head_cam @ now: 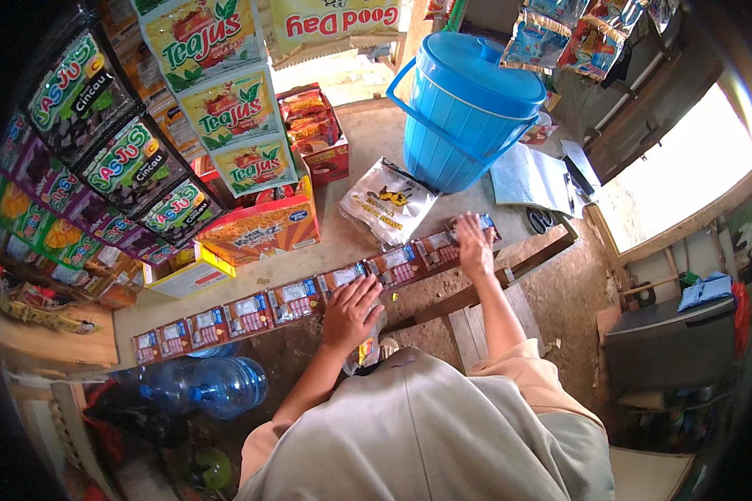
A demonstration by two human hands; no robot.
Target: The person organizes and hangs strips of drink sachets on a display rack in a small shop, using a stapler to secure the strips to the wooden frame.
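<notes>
A long strip of joined brown sachets [249, 314] lies along the near edge of the table, its printed sides facing up. My left hand [353, 311] rests on the strip near its middle, palm down with the fingers stretched forward. Toward the strip's right end, my right hand [475, 246] lies flat on the sachets, a little blurred, and covers part of them. Neither hand grips anything. Just beyond the strip, between the hands, sits a white printed plastic pack [388, 201].
A lidded blue bucket [473, 119] stands at the back, beside an open notebook [529, 178] and black scissors [540, 220]. Snack boxes [263, 228] stand at left under hanging Teajus sachets [233, 113] and Jasjus sachets [128, 160]. Large blue water bottles [225, 387] are below the table.
</notes>
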